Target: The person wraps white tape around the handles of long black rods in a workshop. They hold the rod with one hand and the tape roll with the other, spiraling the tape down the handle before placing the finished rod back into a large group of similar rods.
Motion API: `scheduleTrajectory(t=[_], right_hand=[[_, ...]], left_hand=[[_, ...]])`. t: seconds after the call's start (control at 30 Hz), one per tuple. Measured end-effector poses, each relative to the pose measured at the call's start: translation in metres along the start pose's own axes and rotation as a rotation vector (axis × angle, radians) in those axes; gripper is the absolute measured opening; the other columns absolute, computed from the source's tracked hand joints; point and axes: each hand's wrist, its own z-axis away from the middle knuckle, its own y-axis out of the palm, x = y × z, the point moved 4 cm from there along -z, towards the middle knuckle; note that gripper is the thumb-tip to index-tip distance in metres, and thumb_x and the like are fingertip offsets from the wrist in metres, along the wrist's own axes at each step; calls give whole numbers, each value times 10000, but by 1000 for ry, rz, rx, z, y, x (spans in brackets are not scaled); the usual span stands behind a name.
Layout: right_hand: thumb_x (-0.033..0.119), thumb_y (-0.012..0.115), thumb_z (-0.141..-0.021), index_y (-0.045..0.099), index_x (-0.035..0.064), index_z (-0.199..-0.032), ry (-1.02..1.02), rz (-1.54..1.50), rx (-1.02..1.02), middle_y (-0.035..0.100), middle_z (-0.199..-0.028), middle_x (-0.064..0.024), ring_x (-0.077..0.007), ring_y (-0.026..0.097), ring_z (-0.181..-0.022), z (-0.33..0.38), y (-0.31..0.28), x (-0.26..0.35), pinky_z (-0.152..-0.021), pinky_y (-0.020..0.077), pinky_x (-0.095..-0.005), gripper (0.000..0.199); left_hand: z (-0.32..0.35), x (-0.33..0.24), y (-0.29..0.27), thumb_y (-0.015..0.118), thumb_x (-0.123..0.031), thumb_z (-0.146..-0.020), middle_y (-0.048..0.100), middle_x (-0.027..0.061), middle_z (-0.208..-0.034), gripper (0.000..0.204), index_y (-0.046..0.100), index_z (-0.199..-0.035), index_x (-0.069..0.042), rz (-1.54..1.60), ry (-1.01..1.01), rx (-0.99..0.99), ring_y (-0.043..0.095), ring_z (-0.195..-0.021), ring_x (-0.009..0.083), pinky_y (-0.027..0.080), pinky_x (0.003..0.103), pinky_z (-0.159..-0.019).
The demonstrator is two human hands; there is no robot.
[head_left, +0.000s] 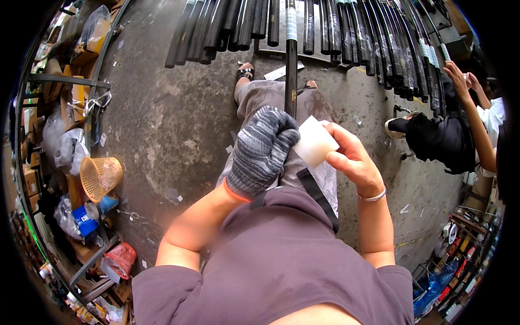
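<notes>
My left hand [262, 149] wears a grey-and-black knit glove with an orange cuff. Its fingers are closed around the near end of a black patterned tube [291, 76], which runs away from me and bears a pale band farther up. How far the tube reaches into the fist is hidden. Bare except for a wrist bangle [372, 195], my right hand [352, 160] pinches a white, slightly translucent square piece [314, 142] between thumb and fingers. This piece lies right beside the gloved fist, at its right edge.
Many black tubes [244, 24] lie side by side on a rack ahead. At the right, another person's hands [460, 81] touch tubes. Shelves with boxes line the left, near a yellow basket [101, 177] and a red basket [120, 259]. Paper scraps dot the concrete floor [162, 124].
</notes>
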Motion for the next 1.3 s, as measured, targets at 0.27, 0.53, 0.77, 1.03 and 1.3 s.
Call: scheduleTrajectory(t=[0.27, 0.53, 0.77, 1.03, 1.3], right_hand=[[365, 841, -728, 622, -47, -1106, -15, -34, -89, 614, -991, -29, -96, 568, -903, -8, 3, 9, -796, 465, -252, 600], [344, 845, -705, 626, -35, -1026, 11, 230, 74, 619, -942, -67, -123, 573, -864, -12, 3, 15, -754, 457, -258, 542], [493, 923, -534, 516, -10, -773, -110, 192, 222, 603, -1020, -182, -233, 589, -917, -14, -5, 12, -787, 470, -336, 691], [525, 778, -723, 522, 34, -935, -53, -8, -112, 635, -1020, -219, -278, 684, -843, -50, -44, 2, -706, 590, -366, 593], [370, 743, -820, 559, 7, -982, 10, -150, -51, 684, -964, -168, -227, 702, -787, -73, -54, 0, -611, 567, -309, 438]], left_hand=[[1, 19, 6, 580, -239, -983, 630, 45, -1003, 227, 576, -1100, -44, 807, -362, 123, 584, -932, 121, 480, 271, -860], [6, 16, 6, 714, -257, -883, 561, 7, -795, 319, 581, -1048, -18, 576, -603, 297, 533, -765, 80, 463, 238, -694], [6, 11, -11, 680, -168, -859, 592, 7, -716, 186, 657, -950, -8, 414, -637, 474, 545, -621, 78, 457, 237, -573], [-53, 37, -14, 675, -87, -866, 565, -16, -691, 76, 622, -908, -52, 468, -501, 52, 503, -524, 71, 412, 225, -483], [-64, 65, -8, 673, -74, -874, 585, -26, -772, 72, 634, -932, -55, 402, -414, -59, 526, -633, 56, 439, 209, -574]])
